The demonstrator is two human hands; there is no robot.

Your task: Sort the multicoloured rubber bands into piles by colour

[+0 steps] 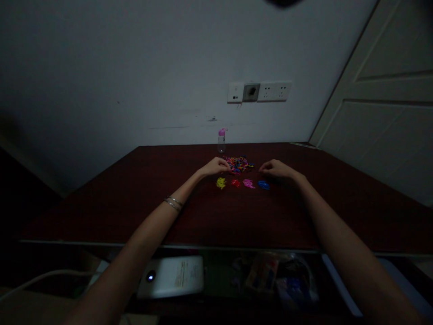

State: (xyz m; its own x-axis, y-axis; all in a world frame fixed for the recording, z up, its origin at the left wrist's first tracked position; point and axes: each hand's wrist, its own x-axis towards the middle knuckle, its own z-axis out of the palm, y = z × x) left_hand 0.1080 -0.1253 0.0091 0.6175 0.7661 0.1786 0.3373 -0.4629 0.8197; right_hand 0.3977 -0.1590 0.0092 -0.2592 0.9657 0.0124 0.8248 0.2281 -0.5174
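A heap of mixed small coloured bands, looking like elastic hair ties, lies on the dark red-brown table. My left hand is at the heap's left edge, fingers bent and closed together; what they hold, if anything, is too small to make out. Just right of the heap, my right hand rests low over the table with curled, pinched fingertips, and their contents cannot be seen. In front of the heap are separate little piles: yellow bands, red bands, pink bands and blue bands.
Behind the heap a clear bottle with a pink lid stands near the wall. Wall sockets are above it. Below the table edge, an open drawer or shelf holds a white device and packets. A panelled door is at right.
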